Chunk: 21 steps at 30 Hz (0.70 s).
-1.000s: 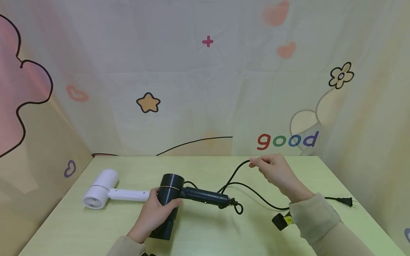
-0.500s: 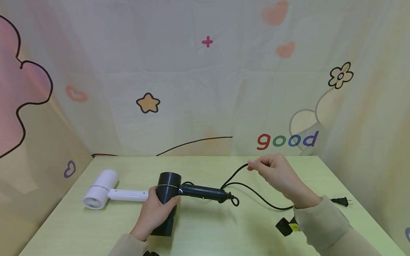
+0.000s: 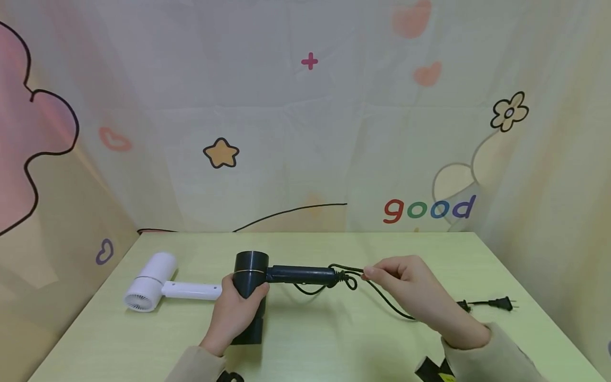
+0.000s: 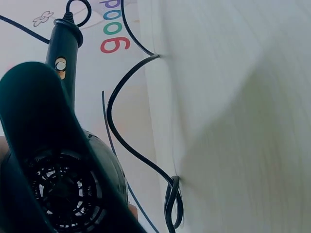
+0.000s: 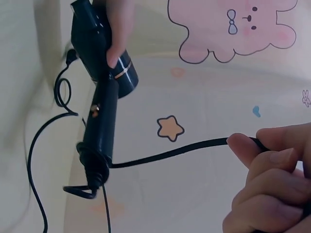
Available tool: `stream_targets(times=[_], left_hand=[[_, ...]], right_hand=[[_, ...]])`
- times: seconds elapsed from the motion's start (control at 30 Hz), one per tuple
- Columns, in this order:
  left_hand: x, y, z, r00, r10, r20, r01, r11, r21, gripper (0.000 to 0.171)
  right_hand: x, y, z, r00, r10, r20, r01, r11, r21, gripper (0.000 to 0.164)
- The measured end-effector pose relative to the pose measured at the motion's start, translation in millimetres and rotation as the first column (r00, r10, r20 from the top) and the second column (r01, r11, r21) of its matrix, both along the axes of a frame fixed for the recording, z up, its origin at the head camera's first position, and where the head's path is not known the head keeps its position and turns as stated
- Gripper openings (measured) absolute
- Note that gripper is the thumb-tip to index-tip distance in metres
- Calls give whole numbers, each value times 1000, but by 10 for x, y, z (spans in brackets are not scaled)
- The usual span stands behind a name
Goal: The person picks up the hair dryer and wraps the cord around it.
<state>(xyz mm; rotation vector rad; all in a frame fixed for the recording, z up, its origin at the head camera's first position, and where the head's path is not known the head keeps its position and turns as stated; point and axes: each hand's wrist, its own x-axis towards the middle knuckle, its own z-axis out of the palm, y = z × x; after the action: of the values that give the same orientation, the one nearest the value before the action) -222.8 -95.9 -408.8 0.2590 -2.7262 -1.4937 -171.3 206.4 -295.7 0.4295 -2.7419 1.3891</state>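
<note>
The right hand (image 3: 414, 289) has lowered, pinching the black cord (image 5: 170, 153).

Soft, rather dim light laid faint shadows toward the front edge of the table (image 3: 329, 345); the left wrist view rendered the dryer (image 4: 36, 107) nearly black

black hair dryer (image 3: 300, 275) with gold band (image 3: 250, 271), black cord (image 5: 170, 154); white hair dryer (image 3: 157, 276) near the left edge of the pale green desk (image 3: 334, 339); coral hearts (image 3: 428, 74) on the backdrop (image 3: 286, 175).
</note>
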Motion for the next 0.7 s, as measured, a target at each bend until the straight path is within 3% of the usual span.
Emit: stream_targets(times=[0.33,0.57,0.7], left_hand=[[-8,56,6,999,16,-29,-15,999,30,88],[3,76,37,999,30,-36,-28,998,52,87],[4,72,40,999,31,-33,-29,997,71,89]], right_hand=[[200,-11,-210,989,133,67,-133,991,3,20],[223,-17,-395,956,268,119,-263,963,-51,21],[223,-38,-535,939,296,176,-290,955,-63,21]])
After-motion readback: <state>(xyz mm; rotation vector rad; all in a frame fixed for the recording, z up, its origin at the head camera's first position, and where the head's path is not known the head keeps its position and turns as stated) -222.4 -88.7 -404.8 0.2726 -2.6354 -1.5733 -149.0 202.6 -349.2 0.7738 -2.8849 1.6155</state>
